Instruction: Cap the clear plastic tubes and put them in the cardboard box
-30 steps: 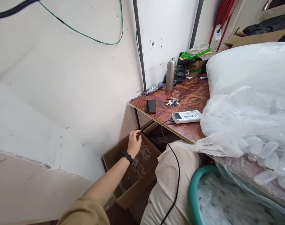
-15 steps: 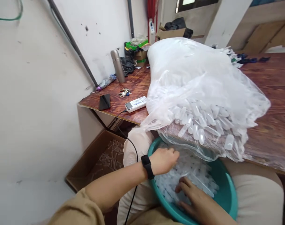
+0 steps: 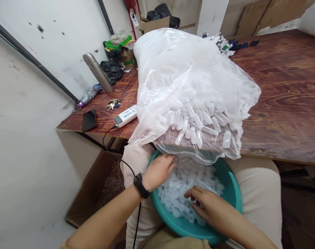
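Note:
A teal basin (image 3: 235, 193) rests between the person's legs, holding a heap of small translucent plastic pieces (image 3: 179, 193). Over the left part of the heap is my left hand (image 3: 159, 172), wearing a black watch; its fingers are bent forward with the thumb apart, and no held piece shows. My right hand (image 3: 202, 204) hovers low over the right of the heap, fingers curved and apart, fingertips close to the pieces. A large clear plastic bag (image 3: 183, 65) lies on the table above the basin, its mouth spilling longer translucent tube-shaped pieces (image 3: 193, 135) toward the edge.
On the wooden table (image 3: 284, 90) are a phone (image 3: 89, 120), keys (image 3: 113, 103), a white device (image 3: 125, 116) and a leaning flask (image 3: 98, 73). A black cable (image 3: 124, 160) hangs across the left leg. A cardboard box (image 3: 92, 186) stands below, against the wall side.
The view has swung right, so the table and bag sit further left. My left hand has moved toward the basin's left side. More of the heap shows between the hands.

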A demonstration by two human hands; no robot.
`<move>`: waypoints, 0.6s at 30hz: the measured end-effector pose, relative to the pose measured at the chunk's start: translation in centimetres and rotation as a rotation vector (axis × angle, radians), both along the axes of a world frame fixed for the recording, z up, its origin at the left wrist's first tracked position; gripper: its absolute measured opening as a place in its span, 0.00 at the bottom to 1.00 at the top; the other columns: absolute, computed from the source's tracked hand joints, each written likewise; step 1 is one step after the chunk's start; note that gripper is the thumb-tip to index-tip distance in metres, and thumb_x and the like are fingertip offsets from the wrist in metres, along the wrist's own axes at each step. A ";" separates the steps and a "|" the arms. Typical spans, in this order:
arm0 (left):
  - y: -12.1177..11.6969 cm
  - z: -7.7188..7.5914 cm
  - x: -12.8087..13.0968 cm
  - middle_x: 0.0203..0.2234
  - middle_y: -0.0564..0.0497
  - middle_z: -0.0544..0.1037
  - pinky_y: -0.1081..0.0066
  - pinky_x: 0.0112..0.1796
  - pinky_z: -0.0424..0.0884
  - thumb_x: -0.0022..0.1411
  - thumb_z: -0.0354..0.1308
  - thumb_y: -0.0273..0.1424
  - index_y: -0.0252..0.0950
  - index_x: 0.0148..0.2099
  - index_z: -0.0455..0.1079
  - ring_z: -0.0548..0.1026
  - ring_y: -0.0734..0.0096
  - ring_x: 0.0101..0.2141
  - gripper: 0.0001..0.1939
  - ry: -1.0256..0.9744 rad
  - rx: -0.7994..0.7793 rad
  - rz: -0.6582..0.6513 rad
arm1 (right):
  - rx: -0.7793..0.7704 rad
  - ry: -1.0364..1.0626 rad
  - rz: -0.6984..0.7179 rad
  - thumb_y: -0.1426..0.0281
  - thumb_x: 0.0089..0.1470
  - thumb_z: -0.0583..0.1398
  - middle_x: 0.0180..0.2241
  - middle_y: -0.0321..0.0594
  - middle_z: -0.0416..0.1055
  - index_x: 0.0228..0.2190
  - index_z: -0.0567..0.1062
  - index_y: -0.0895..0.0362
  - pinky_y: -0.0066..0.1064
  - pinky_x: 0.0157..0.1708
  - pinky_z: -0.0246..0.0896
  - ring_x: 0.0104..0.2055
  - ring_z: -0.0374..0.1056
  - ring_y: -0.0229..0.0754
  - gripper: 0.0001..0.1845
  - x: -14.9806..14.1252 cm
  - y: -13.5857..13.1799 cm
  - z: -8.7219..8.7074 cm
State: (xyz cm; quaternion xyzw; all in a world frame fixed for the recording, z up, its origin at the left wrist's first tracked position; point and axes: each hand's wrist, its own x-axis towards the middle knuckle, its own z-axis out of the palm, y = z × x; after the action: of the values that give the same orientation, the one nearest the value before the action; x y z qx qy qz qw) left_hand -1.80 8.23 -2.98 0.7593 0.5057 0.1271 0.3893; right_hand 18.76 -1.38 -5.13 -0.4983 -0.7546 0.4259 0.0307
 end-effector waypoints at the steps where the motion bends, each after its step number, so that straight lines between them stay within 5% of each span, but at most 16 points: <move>1: -0.5 0.3 -0.2 0.49 0.43 0.76 0.55 0.54 0.67 0.69 0.53 0.34 0.38 0.55 0.71 0.73 0.53 0.51 0.15 -0.046 -0.032 0.030 | 0.002 -0.032 0.025 0.78 0.56 0.56 0.48 0.48 0.75 0.48 0.76 0.56 0.38 0.48 0.65 0.49 0.73 0.52 0.19 0.0 0.0 -0.1; 4: -2.0 1.0 -0.4 0.38 0.46 0.76 0.65 0.37 0.75 0.73 0.44 0.41 0.36 0.60 0.65 0.77 0.64 0.37 0.21 -0.206 -0.191 0.125 | -0.009 -0.096 0.077 0.82 0.51 0.57 0.49 0.49 0.74 0.49 0.75 0.58 0.36 0.45 0.65 0.47 0.74 0.52 0.24 -0.6 -0.1 -0.3; 7: -3.4 1.5 -0.4 0.32 0.50 0.74 0.74 0.25 0.70 0.67 0.56 0.44 0.34 0.58 0.66 0.77 0.70 0.31 0.24 -0.609 -0.561 0.313 | -0.018 -0.116 0.088 0.83 0.50 0.56 0.47 0.50 0.74 0.44 0.77 0.59 0.35 0.41 0.65 0.44 0.75 0.51 0.21 -1.5 0.0 -0.6; 11: -5.0 1.9 -0.8 0.29 0.54 0.74 0.78 0.25 0.68 0.54 0.72 0.35 0.33 0.54 0.70 0.77 0.74 0.29 0.27 -0.975 -0.950 0.482 | -0.013 -0.121 0.084 0.84 0.52 0.55 0.46 0.49 0.74 0.43 0.77 0.58 0.34 0.41 0.65 0.43 0.76 0.49 0.20 -1.7 0.0 -0.6; 15: -6.0 1.7 -1.4 0.31 0.53 0.77 0.79 0.27 0.68 0.55 0.72 0.29 0.33 0.54 0.72 0.78 0.76 0.29 0.25 -1.054 -1.049 0.527 | -0.001 -0.094 0.068 0.84 0.53 0.54 0.49 0.49 0.73 0.45 0.76 0.58 0.31 0.46 0.65 0.46 0.75 0.45 0.21 -1.3 -0.4 -0.5; 18: -6.3 1.6 -1.9 0.43 0.45 0.80 0.80 0.29 0.69 0.56 0.71 0.27 0.33 0.54 0.74 0.79 0.76 0.33 0.23 -1.054 -1.083 0.481 | 0.013 -0.097 0.075 0.85 0.52 0.54 0.50 0.50 0.72 0.46 0.76 0.59 0.32 0.46 0.66 0.47 0.74 0.46 0.23 -1.7 -0.6 -0.8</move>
State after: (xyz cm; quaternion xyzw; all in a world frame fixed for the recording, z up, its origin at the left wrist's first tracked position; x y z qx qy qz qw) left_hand -3.69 1.89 -1.42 0.1740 0.3963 0.2867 0.8547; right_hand 17.02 -1.98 -5.96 -0.4892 -0.7761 0.3974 -0.0187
